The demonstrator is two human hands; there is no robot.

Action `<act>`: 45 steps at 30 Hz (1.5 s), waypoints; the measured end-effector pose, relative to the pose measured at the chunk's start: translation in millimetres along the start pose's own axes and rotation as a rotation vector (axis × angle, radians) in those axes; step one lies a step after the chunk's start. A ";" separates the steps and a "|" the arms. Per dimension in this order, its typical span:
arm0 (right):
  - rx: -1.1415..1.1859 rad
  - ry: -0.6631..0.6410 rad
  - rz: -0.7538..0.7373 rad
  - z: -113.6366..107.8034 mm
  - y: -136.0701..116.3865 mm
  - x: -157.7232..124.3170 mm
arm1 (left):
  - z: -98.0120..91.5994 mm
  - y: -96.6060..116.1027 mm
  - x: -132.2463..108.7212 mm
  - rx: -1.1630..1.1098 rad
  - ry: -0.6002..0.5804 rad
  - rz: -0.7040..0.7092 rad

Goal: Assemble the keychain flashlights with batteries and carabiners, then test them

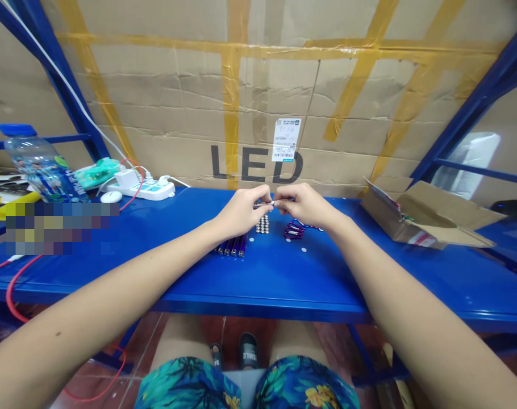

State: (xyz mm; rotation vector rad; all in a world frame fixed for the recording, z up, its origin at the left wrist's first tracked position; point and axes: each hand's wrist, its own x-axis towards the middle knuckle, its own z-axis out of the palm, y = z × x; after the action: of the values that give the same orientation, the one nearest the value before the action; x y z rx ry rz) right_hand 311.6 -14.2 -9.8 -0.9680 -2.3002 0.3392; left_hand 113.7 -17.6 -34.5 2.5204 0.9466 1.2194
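My left hand (245,209) and my right hand (304,203) meet over the blue table, with thumbs and fingers pinched. Between their fingertips is a small, thin, whitish-silver piece (272,203); most of it is hidden, so I cannot tell its kind. Just below the hands, small round silver discs (262,225) that look like button cells lie in neat rows. Several dark purple tubes (234,246) with metal ends lie side by side, partly behind my left wrist. A little pile of purple metallic parts (293,229) rests under my right hand.
An open cardboard box (416,221) stands at the right. A water bottle (45,165), a white power strip (151,189) and a red cable (17,289) are at the left. A large taped carton (177,113) walls off the back of the blue table (258,284).
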 end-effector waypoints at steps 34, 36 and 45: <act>0.270 -0.088 0.152 2.5 -5.7 0.3 | -2.1 1.9 -1.8 0.196 -0.046 0.142; 0.252 -0.084 0.146 1.7 -5.3 0.2 | -3.3 2.8 -1.3 0.168 -0.040 0.105; 0.134 -0.058 0.111 -0.5 -4.9 -0.2 | -2.2 4.2 0.3 0.042 -0.025 0.011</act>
State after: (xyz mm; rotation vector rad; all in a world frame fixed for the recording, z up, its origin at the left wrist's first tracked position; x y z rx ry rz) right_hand 309.3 -17.8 -7.3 -1.0323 -2.2479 0.5676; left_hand 114.1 -20.9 -31.1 2.5697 0.9640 1.1802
